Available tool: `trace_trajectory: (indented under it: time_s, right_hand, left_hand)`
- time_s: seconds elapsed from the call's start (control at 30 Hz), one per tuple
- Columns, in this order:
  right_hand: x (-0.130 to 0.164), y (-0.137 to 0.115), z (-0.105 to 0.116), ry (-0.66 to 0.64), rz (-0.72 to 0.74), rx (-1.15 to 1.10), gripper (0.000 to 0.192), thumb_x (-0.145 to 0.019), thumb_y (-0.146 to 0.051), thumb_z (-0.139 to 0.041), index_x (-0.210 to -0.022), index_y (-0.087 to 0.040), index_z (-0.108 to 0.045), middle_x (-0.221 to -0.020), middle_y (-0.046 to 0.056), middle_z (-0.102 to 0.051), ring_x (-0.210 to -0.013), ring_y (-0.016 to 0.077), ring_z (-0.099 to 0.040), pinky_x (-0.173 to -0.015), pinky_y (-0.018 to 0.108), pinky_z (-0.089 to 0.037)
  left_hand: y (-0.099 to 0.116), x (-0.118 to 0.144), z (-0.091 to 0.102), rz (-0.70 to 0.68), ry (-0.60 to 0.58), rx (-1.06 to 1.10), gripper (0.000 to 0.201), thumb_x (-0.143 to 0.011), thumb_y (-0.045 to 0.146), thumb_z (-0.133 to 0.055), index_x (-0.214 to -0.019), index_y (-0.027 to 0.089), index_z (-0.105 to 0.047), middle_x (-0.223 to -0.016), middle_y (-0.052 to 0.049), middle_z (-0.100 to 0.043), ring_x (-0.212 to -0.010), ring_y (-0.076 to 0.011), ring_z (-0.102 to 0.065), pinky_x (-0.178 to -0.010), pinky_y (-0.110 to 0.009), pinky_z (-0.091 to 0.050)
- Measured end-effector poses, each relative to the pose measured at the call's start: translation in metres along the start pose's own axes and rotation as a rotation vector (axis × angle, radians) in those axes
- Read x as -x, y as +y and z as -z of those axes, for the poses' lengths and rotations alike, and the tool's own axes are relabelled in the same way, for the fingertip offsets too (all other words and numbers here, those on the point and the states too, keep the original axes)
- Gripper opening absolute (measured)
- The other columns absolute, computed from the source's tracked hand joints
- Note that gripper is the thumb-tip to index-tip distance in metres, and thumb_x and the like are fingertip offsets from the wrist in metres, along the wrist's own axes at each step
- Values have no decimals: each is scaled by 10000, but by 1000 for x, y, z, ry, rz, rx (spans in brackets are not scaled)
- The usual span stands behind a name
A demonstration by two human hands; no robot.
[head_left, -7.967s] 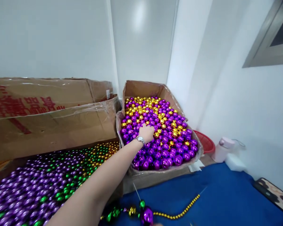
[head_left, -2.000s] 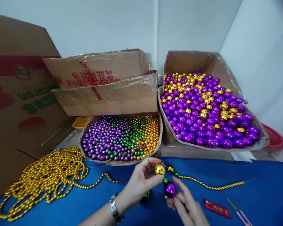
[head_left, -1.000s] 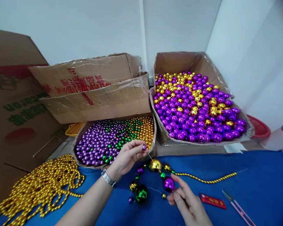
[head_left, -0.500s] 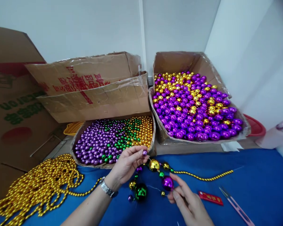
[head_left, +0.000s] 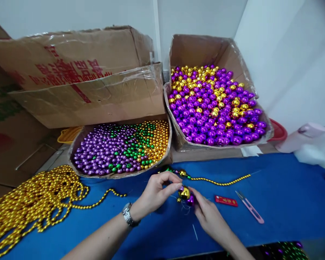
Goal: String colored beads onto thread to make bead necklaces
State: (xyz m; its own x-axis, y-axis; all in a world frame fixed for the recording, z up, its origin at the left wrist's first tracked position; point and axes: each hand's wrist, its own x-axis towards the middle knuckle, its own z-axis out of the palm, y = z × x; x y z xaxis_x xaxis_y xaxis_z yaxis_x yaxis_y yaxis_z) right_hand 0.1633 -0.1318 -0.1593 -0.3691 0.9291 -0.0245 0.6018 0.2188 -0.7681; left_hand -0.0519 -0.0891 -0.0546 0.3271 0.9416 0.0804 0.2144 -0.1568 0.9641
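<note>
A short string of beads hangs between my two hands, with a large gold ball bead in its middle. My left hand pinches the upper end, by a small purple bead. At the lower end, the fingers of my right hand are closed on a large purple ball bead. A small gold bead and loose clear thread dangle below. Behind my hands lies a gold beaded strand joined to larger beads; my left hand partly hides it.
An open carton holds small purple, green and gold beads; another carton holds larger purple and gold ones. Gold bead strands pile up at left. On the blue cloth lie a red packet, pink thread snips and a thin white stick.
My hands have come closer together, bunching the gold and purple beads between them. The large green bead no longer shows. My view has shifted, so the cartons sit higher and further left.
</note>
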Motion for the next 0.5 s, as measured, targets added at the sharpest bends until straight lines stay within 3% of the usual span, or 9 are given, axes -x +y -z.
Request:
trace_trajectory:
  time_s: [0.1, 0.2, 0.27, 0.4, 0.5]
  right_hand:
    - [1, -4, 19, 33, 36, 119, 583, -823, -57, -360, -1379, -230, -396, -1182, 95, -566, -982, 212, -617, -834, 332, -498]
    - [-1, -27, 40, 116, 75, -30, 420, -927, -168, -355, -1330, -249, -442, -1161, 74, -591, -1000, 192, -604, -861, 309, -489]
    - [-3, -45, 48, 138, 110, -132, 343, -959, -252, -375, -1286, -261, -476, -1140, 61, -606, -886, 167, -628, -798, 276, -506]
    - [-6, -65, 53, 163, 162, -157, 206, -960, -276, -414, -1035, -238, -602, -939, 31, -643, -745, 144, -612, -698, 234, -483]
    - [-8, -65, 54, 142, 171, -151, 190, -957, -269, -420, -937, -225, -603, -876, 16, -647, -726, 138, -606, -663, 218, -464]
  left_hand:
    - [17, -2, -3, -55, -3, -124, 159, -840, 279, -595, -831, 137, -667, -813, -68, -689, -743, -175, -629, -685, -257, -485]
    - [39, -8, -3, -148, -14, -158, 153, -848, 272, -585, -859, 139, -662, -795, -53, -692, -702, -153, -627, -639, -232, -482]
    - [54, -13, -3, -210, -13, -151, 144, -848, 259, -586, -867, 138, -662, -788, -46, -692, -691, -142, -626, -628, -227, -487]
    - [75, -19, -3, -219, 58, -99, 133, -824, 252, -621, -835, 126, -661, -757, -49, -682, -678, -139, -624, -616, -232, -501]
    - [72, -19, -3, -198, 120, 70, 125, -835, 255, -609, -828, 131, -627, -764, -51, -677, -663, -133, -624, -604, -234, -513]
